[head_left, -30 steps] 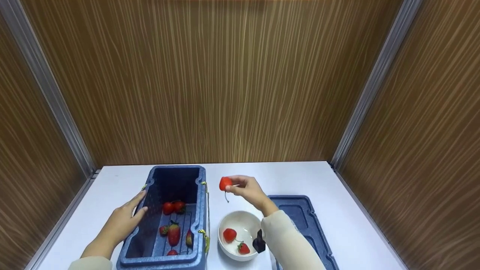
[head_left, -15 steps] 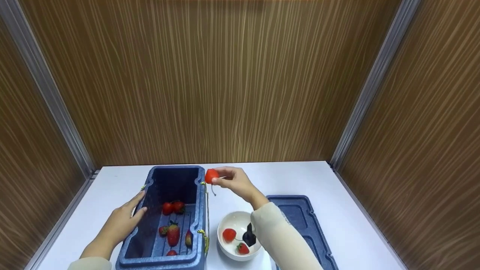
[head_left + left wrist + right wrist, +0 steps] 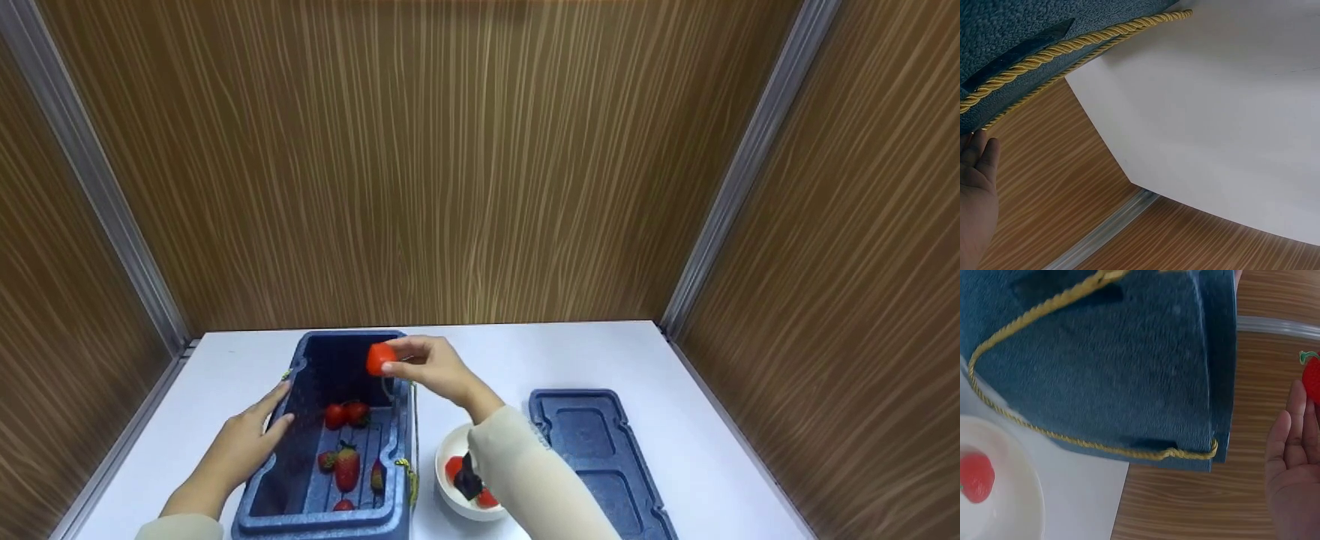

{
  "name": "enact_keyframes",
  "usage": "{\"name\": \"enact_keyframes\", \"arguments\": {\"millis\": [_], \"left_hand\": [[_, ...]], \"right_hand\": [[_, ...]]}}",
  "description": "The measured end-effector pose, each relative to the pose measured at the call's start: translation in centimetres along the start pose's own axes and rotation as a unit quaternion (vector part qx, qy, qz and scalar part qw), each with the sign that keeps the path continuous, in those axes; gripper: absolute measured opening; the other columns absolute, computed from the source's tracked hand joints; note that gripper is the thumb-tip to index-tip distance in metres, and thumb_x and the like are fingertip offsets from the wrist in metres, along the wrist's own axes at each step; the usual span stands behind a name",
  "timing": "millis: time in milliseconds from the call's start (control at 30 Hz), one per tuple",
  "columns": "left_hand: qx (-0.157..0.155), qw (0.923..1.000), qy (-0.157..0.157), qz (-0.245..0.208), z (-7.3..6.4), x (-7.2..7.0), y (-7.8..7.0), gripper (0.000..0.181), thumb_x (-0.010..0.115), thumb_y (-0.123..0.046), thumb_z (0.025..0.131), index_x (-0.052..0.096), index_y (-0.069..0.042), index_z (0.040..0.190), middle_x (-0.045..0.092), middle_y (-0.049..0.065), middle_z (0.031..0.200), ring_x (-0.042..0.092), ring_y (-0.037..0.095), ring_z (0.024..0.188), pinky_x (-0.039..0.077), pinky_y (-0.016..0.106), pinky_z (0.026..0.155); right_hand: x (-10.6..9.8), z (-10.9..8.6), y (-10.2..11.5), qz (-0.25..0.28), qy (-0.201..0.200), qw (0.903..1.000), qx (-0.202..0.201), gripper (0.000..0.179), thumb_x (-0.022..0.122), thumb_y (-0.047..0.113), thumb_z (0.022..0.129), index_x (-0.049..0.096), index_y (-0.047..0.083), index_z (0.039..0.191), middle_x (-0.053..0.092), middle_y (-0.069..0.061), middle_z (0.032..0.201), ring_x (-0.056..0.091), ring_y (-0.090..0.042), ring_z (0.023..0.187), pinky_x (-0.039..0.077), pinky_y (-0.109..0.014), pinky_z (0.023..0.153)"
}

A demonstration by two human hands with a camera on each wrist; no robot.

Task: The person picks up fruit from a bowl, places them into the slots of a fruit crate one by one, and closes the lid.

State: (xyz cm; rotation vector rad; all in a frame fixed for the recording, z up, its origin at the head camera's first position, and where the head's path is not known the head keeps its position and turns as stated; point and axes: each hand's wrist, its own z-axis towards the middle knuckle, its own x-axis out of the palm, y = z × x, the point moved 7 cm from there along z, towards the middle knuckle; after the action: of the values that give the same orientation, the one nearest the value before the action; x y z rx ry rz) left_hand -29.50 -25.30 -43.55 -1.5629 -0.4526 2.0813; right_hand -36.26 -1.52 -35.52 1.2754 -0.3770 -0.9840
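Note:
A red cherry (image 3: 380,360) with a thin curved stem is pinched between the thumb and fingers of my right hand (image 3: 441,373). It hangs over the far right part of a deep blue box (image 3: 322,520). My left hand (image 3: 238,445) rests along the box's left rim, its fingers extended. On the box floor lie several red fruits, among them a large strawberry (image 3: 347,469) and a pair of red fruits (image 3: 346,415) farther back. In the right wrist view the cherry (image 3: 1312,379) is cut off by the frame edge.
To the right of the box stands a white bowl (image 3: 447,500) holding red fruit, partly hidden by the right sleeve and wrist camera. A blue lid (image 3: 581,431) lies farther right. Yellow rope (image 3: 1072,439) hangs along the box's side. Wood-grain walls (image 3: 480,165) enclose the white table.
My right hand has carried the cherry leftward from beside the box to above its opening. The right forearm now covers more of the bowl. My left hand stays in place.

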Motion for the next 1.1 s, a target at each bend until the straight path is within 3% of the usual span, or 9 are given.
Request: {"name": "enact_keyframes", "arguments": {"millis": [400, 633, 1100], "left_hand": [[0.000, 1.0000, 0.004, 0.002, 0.0, 0.2, 0.0, 0.052, 0.053, -0.020, 0.098, 0.038, 0.001, 0.143, 0.042, 0.029, 0.138, 0.043, 0.051, 0.121, 0.033, 0.063, 0.099], [-0.005, 0.9999, 0.006, -0.007, 0.1, 0.3, -0.2, 0.053, 0.054, -0.021, 0.097, 0.039, 0.000, 0.143, 0.042, 0.029, 0.138, 0.043, 0.051, 0.121, 0.033, 0.063, 0.100], [-0.015, 0.9997, 0.015, -0.013, 0.0, 0.3, 0.0, 0.053, 0.053, -0.023, 0.098, 0.038, -0.002, 0.144, 0.042, 0.029, 0.138, 0.042, 0.050, 0.122, 0.032, 0.063, 0.100]], "right_hand": [[3.5, 0.5, 0.3, 0.027, 0.034, 0.9990, 0.008, 0.032, 0.067, 0.000, 0.086, 0.062, -0.010, 0.115, 0.068, -0.015, 0.100, 0.062, -0.005, 0.080, 0.053, -0.024, 0.077], [4.5, 1.4, -3.2, 0.020, 0.042, 0.9985, 0.029, 0.031, 0.070, 0.011, 0.086, 0.066, 0.002, 0.116, 0.069, -0.001, 0.100, 0.064, -0.010, 0.085, 0.055, -0.028, 0.079], [7.2, 1.4, -3.7, 0.000, 0.081, 0.9928, 0.089, 0.032, 0.072, 0.013, 0.085, 0.068, 0.004, 0.116, 0.070, 0.002, 0.097, 0.066, -0.008, 0.080, 0.057, -0.030, 0.071]]}}
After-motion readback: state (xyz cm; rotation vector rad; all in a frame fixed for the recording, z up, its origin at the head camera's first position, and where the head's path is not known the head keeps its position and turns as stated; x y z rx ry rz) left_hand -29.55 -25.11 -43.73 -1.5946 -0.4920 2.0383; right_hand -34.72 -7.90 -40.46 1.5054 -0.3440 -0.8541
